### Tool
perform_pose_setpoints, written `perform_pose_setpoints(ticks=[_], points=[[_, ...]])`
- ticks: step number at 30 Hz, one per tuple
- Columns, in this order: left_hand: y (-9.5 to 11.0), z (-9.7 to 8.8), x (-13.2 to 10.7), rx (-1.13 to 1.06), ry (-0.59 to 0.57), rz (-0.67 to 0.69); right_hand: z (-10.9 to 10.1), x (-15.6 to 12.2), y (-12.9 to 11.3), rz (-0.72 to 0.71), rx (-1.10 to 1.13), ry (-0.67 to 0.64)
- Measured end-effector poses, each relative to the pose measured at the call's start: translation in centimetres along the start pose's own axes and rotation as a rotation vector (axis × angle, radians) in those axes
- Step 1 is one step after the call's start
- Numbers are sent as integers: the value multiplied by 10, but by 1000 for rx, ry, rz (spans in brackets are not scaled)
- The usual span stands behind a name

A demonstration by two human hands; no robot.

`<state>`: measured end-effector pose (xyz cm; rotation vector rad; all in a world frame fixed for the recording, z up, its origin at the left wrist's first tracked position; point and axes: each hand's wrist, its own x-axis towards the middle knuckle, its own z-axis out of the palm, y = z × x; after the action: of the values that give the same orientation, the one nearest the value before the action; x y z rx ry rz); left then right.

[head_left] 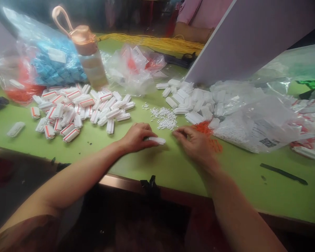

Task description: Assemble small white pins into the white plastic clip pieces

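Observation:
My left hand (pixel 138 137) is closed around a small white plastic block (pixel 158 140), whose end sticks out past the thumb. My right hand (pixel 195 144) is just to the right, thumb and fingertips pinched together; anything between them is too small to make out. Beyond the hands lies a loose heap of tiny white pegs (pixel 166 119). Thin orange strips (pixel 215 145) lie beside and partly behind my right hand. Further back on the right is a pile of plain white blocks (pixel 182 98). To the left, many white blocks with orange stripes (pixel 68 108) are heaped up.
A bottle (pixel 93 66) stands behind the left heap, near a bag of blue pieces (pixel 56 64). Clear plastic bags (pixel 254 122) and a dark flat blade-like tool (pixel 283 173) lie right. A grey panel (pixel 241 38) leans behind; a person's arm (pixel 190 33) shows beyond.

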<state>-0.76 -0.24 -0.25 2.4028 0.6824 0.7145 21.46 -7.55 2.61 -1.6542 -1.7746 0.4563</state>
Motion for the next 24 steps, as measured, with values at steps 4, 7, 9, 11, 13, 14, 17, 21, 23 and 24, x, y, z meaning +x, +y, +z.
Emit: perform_pose_setpoints(ticks=[4,7,9,11,13,14,17,21,23,24], points=[[0,0,1,-37,25,15,14,-4,-10,-81,174,-17],[0,1,1,-58,44,17,19,-6,-13,-86,170,-32],[0,2,1,-70,53,14,20,-7,-14,-95,149,-30],[-1,2,1,-76,64,17,18,-7,-14,-112,115,-22],[-1,3,1,-81,76,27,17,-7,-15,-121,72,-27],[0,3,1,-84,79,32,16,-7,-16,-118,54,-35],[0,3,1,-94,85,39,14,-6,-19,-65,48,-72],[1,2,1,-87,74,19,12,-5,-17,10,96,-112],[1,1,1,-85,63,8,10,-4,-14,-16,99,-53],[2,1,1,-85,59,4,9,-5,-13,-50,76,-19]])
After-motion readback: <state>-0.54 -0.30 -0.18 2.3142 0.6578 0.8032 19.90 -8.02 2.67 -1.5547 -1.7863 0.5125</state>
